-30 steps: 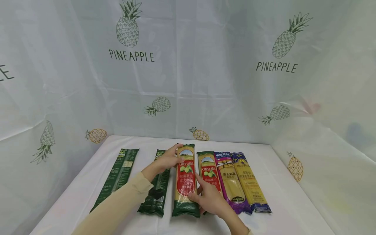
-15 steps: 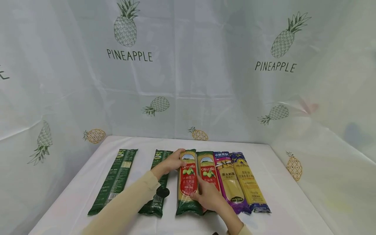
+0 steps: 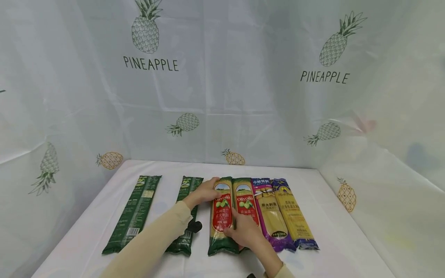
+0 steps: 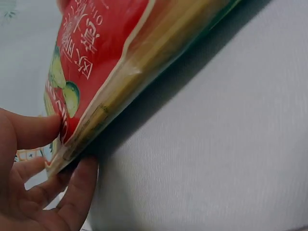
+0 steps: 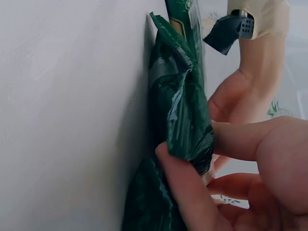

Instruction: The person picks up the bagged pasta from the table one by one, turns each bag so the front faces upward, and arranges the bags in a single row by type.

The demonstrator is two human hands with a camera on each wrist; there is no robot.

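A red, gold and green spaghetti packet [image 3: 221,216] lies face up in the middle of the table. My left hand [image 3: 205,192] holds its upper left edge; in the left wrist view the thumb [image 4: 38,131] presses the front and the other fingers curl under the edge. My right hand [image 3: 247,231] grips its lower right side, and in the right wrist view a finger [image 5: 180,187] reaches under the green end [image 5: 185,110]. A matching spaghetti packet [image 3: 244,193] sits directly to the right, its lower part hidden by my right hand.
Further right lie a purple spaghetti packet [image 3: 271,212] and a yellow and blue one [image 3: 293,212], side by side. On the left are two dark green packets, back up: one near the middle [image 3: 185,193], partly under my left sleeve, and one further out [image 3: 135,212]. A pineapple-print curtain [image 3: 229,77] surrounds the white table [image 3: 167,170].
Both hands have brought the held spaghetti packet slightly right and down, up against the matching packet. Over the last half second the hands have barely moved.
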